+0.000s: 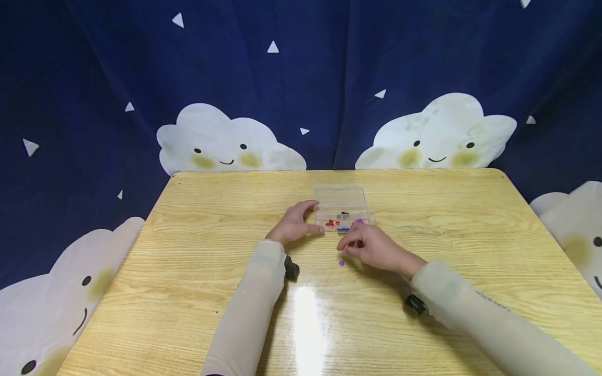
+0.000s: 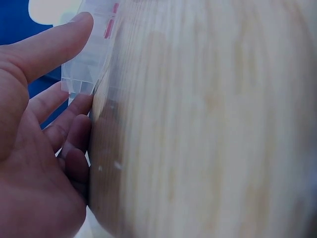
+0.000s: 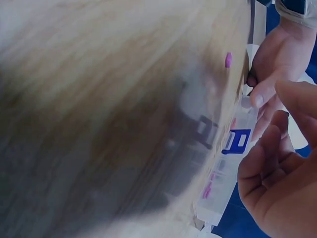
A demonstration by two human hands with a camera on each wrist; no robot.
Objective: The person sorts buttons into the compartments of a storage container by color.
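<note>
A clear plastic compartment box point(image 1: 321, 213) stands on the table with its lid point(image 1: 339, 196) raised at the back. Small red pieces point(image 1: 331, 223), black pieces point(image 1: 345, 214) and purple pieces point(image 1: 359, 221) lie in separate compartments. A blue latch point(image 3: 237, 141) is on its front. My left hand point(image 1: 292, 223) holds the box's left end, thumb at the front corner and fingers toward the back. Just in front of the box hovers my right hand point(image 1: 373, 246), fingers loosely bent, with nothing visible between thumb and forefinger. A purple piece point(image 1: 341, 263) lies on the table below its fingertips.
The wooden table point(image 1: 211, 250) reaches back to a dark blue curtain point(image 1: 324, 78) printed with clouds and small triangles. Bright glare marks the tabletop between the forearms. A black wrist device point(image 1: 291, 269) is strapped on the left sleeve, another point(image 1: 416, 304) on the right.
</note>
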